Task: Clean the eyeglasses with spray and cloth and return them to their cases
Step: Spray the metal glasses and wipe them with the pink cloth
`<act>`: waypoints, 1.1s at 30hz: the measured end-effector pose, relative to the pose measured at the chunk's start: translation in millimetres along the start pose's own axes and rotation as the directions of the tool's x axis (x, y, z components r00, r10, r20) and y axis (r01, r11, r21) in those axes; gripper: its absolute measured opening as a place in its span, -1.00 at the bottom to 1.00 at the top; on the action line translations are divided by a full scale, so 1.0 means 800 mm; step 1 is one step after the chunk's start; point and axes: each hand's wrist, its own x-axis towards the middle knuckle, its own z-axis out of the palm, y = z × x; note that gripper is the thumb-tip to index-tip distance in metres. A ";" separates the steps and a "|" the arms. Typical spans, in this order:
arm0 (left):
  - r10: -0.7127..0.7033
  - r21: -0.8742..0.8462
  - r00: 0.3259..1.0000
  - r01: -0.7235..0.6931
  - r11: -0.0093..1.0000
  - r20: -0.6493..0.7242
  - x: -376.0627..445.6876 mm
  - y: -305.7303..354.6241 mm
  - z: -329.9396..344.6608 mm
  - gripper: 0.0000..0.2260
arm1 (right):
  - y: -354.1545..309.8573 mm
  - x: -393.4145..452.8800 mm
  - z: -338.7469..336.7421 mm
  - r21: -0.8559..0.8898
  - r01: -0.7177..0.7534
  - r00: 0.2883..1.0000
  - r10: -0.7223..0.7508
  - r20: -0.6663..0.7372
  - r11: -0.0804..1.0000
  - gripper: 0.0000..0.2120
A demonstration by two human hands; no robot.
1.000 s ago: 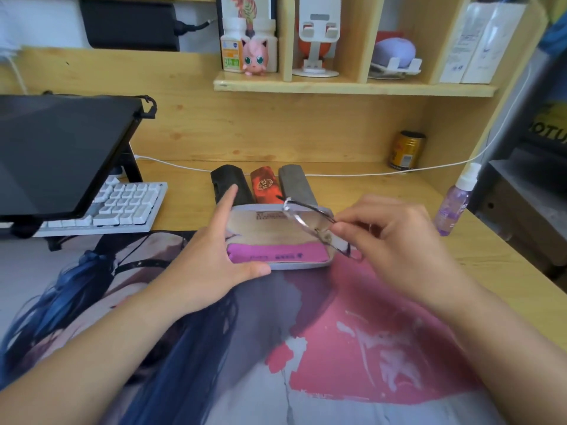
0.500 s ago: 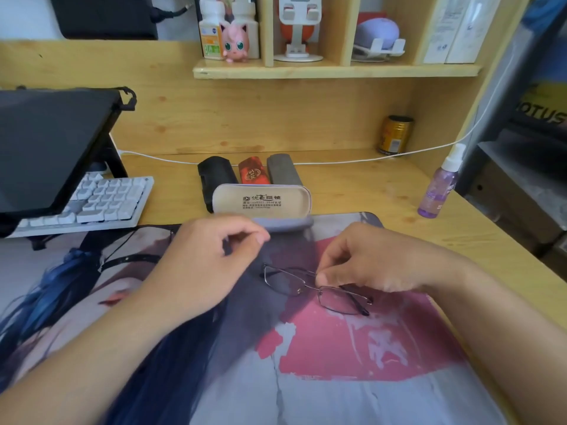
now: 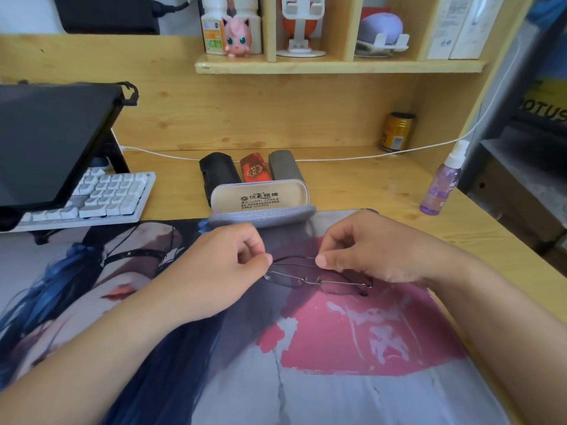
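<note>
1. Pinching a thin temple arm, the left hand (image 3: 227, 271) and the right hand (image 3: 368, 256) both have fingertips closed on the eyeglasses (image 3: 319, 279), which lie low over the printed mat (image 3: 337, 348) at the centre of the view.
2. A second ago the right hand held the glasses up over the open case (image 3: 260, 200) while the left hand steadied it; since then the glasses have come out and down to the mat, and the left hand has left the case to join the grip.
3. The case stands at 12 o'clock from the glasses, just beyond both hands, its lid raised and the printed lining facing the camera; its front edge sits on the far edge of the mat.
4. Three more cases (image 3: 251, 168), black, red and grey, lie side by side behind it, farther out at 12 o'clock, all closed as far as I can tell.
5. The spray bottle (image 3: 441, 185) stands upright on the counter (image 3: 368, 185) at 2 o'clock from the glasses, well apart from either hand.
6. No cloth shows clearly now; the inside of the case is hidden from this angle.
7. My reading: removal is done and the temples are being unfolded, so spraying and wiping lie ahead, and the task is at an early stage.
</note>
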 end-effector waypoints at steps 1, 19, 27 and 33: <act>-0.014 0.017 1.000 0.014 1.000 0.012 0.000 0.000 -0.001 -0.85 | 0.000 0.000 0.001 0.002 0.011 1.000 -0.011 -0.001 1.000 -0.84; 0.143 -0.154 0.902 -0.222 0.963 -0.408 -0.012 0.012 -0.019 -0.85 | -0.005 0.000 -0.001 -0.290 0.395 0.528 -0.474 -0.704 0.872 -0.87; -0.034 -0.781 0.918 -0.316 0.539 -0.395 -0.005 0.013 -0.010 -0.94 | -0.001 0.010 -0.001 0.135 0.339 0.536 -0.073 -0.841 0.931 -0.78; 0.465 -0.223 0.848 -0.519 0.825 -0.254 -0.025 0.021 0.001 -0.89 | 0.004 0.014 -0.005 0.260 0.376 0.620 -0.032 -0.784 0.889 -0.82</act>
